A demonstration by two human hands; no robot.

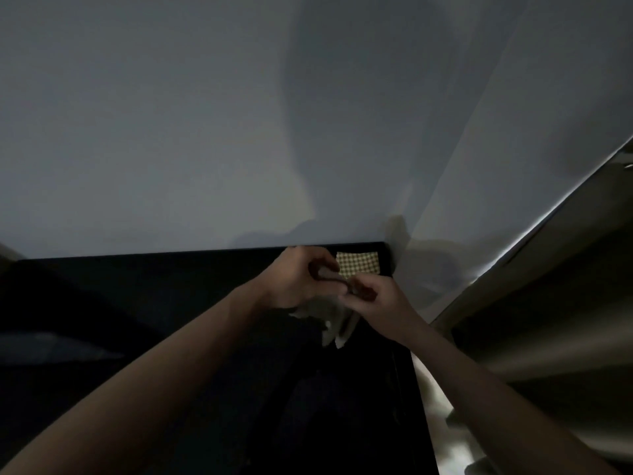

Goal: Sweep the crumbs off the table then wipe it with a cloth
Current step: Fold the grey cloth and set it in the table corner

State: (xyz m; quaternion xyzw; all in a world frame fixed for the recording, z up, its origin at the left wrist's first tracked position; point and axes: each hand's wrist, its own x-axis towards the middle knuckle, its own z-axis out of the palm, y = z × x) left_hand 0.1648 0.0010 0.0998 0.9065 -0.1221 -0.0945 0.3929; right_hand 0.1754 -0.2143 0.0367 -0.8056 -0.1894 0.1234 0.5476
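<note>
Dark counter [171,303] meets a pale wall; left hand [294,279] and right hand [373,296] both grip closed on one pale cloth [329,317].

Single head view, looking forward and down from close above the fingers [329,269]; table [205,303] beneath them, wall [171,114] beyond them fills the upper frame.
</note>
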